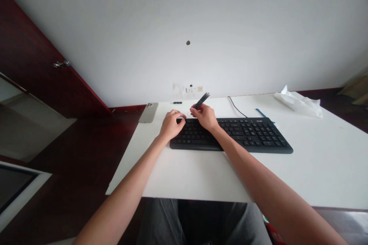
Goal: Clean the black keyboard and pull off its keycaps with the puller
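A black keyboard point(253, 134) lies on the white table in front of me. My right hand point(204, 116) is closed around a black pen-shaped tool point(202, 100), which slants up to the right over the keyboard's back edge. A faint thin loop shows by the fingertips, at the tool's lower end. My left hand point(172, 124) is at the keyboard's back left corner, its fingers bent around the edge and its thumb close to the index finger. The hand hides that corner and some of the keys.
Several small black pieces point(177, 102), like keycaps, lie near the wall. A phone point(148, 113) lies face down at the left edge of the white table point(184, 176). Behind the keyboard are its cable point(237, 107), a blue stick point(260, 113) and a crumpled white plastic bag point(300, 103).
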Demonstrator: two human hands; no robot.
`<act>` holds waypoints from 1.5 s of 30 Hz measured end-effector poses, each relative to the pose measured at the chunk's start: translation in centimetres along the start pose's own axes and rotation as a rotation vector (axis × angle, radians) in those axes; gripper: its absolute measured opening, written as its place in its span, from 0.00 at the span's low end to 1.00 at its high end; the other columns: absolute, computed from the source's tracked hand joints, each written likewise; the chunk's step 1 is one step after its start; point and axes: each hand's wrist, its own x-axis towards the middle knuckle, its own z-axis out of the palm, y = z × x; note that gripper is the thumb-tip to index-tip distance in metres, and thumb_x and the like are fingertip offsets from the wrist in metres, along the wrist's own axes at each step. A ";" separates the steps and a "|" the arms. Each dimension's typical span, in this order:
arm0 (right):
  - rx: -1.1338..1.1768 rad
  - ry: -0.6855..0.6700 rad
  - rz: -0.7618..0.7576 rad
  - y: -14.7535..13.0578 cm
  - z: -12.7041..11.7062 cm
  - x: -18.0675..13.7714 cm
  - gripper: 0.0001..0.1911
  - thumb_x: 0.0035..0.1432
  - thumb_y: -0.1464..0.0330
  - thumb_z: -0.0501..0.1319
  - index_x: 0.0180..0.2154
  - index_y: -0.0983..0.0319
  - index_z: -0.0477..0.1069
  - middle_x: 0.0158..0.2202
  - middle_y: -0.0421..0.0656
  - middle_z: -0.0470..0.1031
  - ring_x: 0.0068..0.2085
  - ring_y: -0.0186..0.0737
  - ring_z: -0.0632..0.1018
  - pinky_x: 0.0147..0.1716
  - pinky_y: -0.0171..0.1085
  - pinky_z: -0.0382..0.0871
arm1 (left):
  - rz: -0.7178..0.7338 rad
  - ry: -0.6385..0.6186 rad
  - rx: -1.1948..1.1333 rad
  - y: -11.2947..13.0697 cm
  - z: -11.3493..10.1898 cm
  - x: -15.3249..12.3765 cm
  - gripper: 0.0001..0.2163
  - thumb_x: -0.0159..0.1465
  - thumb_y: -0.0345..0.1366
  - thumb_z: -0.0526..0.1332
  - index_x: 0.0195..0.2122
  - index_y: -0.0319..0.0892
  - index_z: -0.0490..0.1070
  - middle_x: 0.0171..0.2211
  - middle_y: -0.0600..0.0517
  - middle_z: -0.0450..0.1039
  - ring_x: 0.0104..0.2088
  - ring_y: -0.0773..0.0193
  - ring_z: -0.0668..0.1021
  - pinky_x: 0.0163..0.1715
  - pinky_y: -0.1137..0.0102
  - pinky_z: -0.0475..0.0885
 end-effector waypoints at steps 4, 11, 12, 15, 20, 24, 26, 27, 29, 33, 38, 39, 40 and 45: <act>0.064 -0.015 0.048 0.4 0.0 0.1 0.12 0.62 0.59 0.64 0.39 0.62 0.75 0.34 0.47 0.83 0.35 0.45 0.85 0.38 0.41 0.81 | 0.004 -0.013 -0.084 0.0 1.2 -0.5 0.08 0.65 0.31 0.62 0.41 0.47 0.80 0.44 0.50 0.78 0.49 0.57 0.77 0.58 0.61 0.70; -0.084 -0.087 0.039 -0.2 -0.4 -0.1 0.10 0.63 0.62 0.63 0.37 0.62 0.75 0.32 0.46 0.84 0.34 0.44 0.85 0.38 0.41 0.78 | -0.029 -0.035 -0.171 -0.2 1.3 -0.3 0.12 0.66 0.28 0.57 0.39 0.47 0.80 0.44 0.51 0.78 0.50 0.58 0.78 0.59 0.62 0.69; -0.121 -0.096 0.025 -0.3 -0.5 -0.1 0.10 0.63 0.62 0.63 0.37 0.62 0.75 0.32 0.46 0.84 0.34 0.44 0.84 0.39 0.41 0.77 | -0.028 -0.035 -0.177 -0.2 1.3 -0.3 0.13 0.67 0.27 0.56 0.39 0.47 0.80 0.44 0.51 0.78 0.50 0.59 0.78 0.59 0.62 0.70; -0.167 -0.115 0.021 -0.6 -0.7 -0.1 0.09 0.63 0.62 0.63 0.37 0.62 0.76 0.31 0.45 0.84 0.33 0.44 0.84 0.38 0.40 0.75 | -0.021 -0.023 -0.195 -0.3 1.4 -0.4 0.14 0.67 0.27 0.55 0.38 0.47 0.81 0.44 0.51 0.78 0.49 0.59 0.78 0.57 0.62 0.70; -0.180 -0.224 -0.001 -0.9 -0.9 0.0 0.10 0.64 0.63 0.61 0.35 0.62 0.75 0.32 0.44 0.83 0.33 0.43 0.82 0.37 0.39 0.74 | -0.029 0.031 -0.228 -0.6 1.7 -0.3 0.13 0.66 0.26 0.54 0.36 0.44 0.79 0.41 0.49 0.78 0.47 0.58 0.78 0.55 0.62 0.72; -0.289 -0.268 -0.126 -1.3 -1.2 0.0 0.11 0.65 0.61 0.60 0.36 0.61 0.76 0.30 0.42 0.81 0.32 0.42 0.80 0.36 0.38 0.71 | -0.070 0.049 -0.214 -0.7 1.8 -0.4 0.12 0.62 0.24 0.59 0.42 0.45 0.78 0.45 0.49 0.80 0.49 0.57 0.79 0.57 0.60 0.72; -0.307 -0.297 -0.179 -1.5 -1.3 -0.2 0.13 0.66 0.59 0.59 0.38 0.61 0.77 0.31 0.41 0.81 0.33 0.43 0.79 0.36 0.38 0.70 | -0.063 0.011 -0.212 -0.7 1.8 -0.3 0.12 0.62 0.26 0.62 0.43 0.46 0.79 0.46 0.50 0.80 0.50 0.56 0.79 0.58 0.60 0.71; -0.303 -0.313 -0.197 -1.6 -1.3 -0.4 0.14 0.66 0.58 0.59 0.38 0.61 0.77 0.32 0.42 0.81 0.33 0.43 0.79 0.36 0.39 0.69 | -0.058 -0.016 -0.220 -0.7 1.8 -0.3 0.11 0.62 0.28 0.64 0.43 0.47 0.79 0.46 0.50 0.81 0.51 0.56 0.80 0.58 0.60 0.72; -0.283 -0.334 -0.228 -1.8 -1.2 -0.7 0.16 0.67 0.56 0.59 0.40 0.61 0.77 0.35 0.43 0.81 0.34 0.43 0.79 0.37 0.39 0.70 | -0.059 -0.055 -0.253 -0.8 1.9 -0.2 0.08 0.63 0.32 0.66 0.42 0.48 0.80 0.46 0.51 0.82 0.50 0.56 0.81 0.56 0.61 0.74; -0.281 -0.298 -0.266 -1.9 -0.9 -1.4 0.18 0.68 0.55 0.57 0.41 0.61 0.77 0.33 0.43 0.80 0.32 0.42 0.77 0.35 0.38 0.68 | -0.093 -0.041 -0.310 -1.0 2.2 -0.1 0.05 0.65 0.37 0.67 0.41 0.48 0.82 0.45 0.52 0.83 0.48 0.56 0.82 0.53 0.63 0.75; -0.305 -0.248 -0.300 -1.7 -0.5 -1.7 0.18 0.69 0.56 0.57 0.41 0.63 0.76 0.32 0.43 0.78 0.31 0.41 0.75 0.33 0.39 0.67 | -0.202 -0.058 -0.342 -1.4 2.4 0.3 0.06 0.63 0.42 0.69 0.39 0.49 0.83 0.44 0.53 0.84 0.47 0.57 0.83 0.52 0.66 0.74; -0.300 -0.244 -0.304 -1.6 -0.5 -1.7 0.18 0.69 0.56 0.57 0.41 0.63 0.76 0.33 0.44 0.79 0.32 0.42 0.76 0.34 0.39 0.68 | -0.223 -0.065 -0.352 -1.5 2.4 0.3 0.07 0.62 0.43 0.69 0.39 0.50 0.83 0.43 0.53 0.84 0.47 0.56 0.83 0.52 0.66 0.74; -0.291 -0.244 -0.309 -1.6 -0.5 -1.7 0.18 0.69 0.55 0.58 0.41 0.63 0.76 0.34 0.45 0.79 0.33 0.43 0.77 0.36 0.40 0.69 | -0.240 -0.069 -0.363 -1.5 2.4 0.4 0.07 0.62 0.44 0.70 0.38 0.50 0.83 0.42 0.53 0.84 0.46 0.56 0.83 0.51 0.66 0.74; -0.085 -0.058 -0.270 -1.4 -0.7 -1.5 0.21 0.68 0.50 0.57 0.41 0.62 0.73 0.35 0.46 0.78 0.35 0.43 0.78 0.37 0.40 0.73 | -0.257 -0.069 -0.401 -1.4 2.5 0.4 0.06 0.61 0.43 0.69 0.35 0.50 0.83 0.40 0.54 0.84 0.44 0.57 0.83 0.52 0.66 0.73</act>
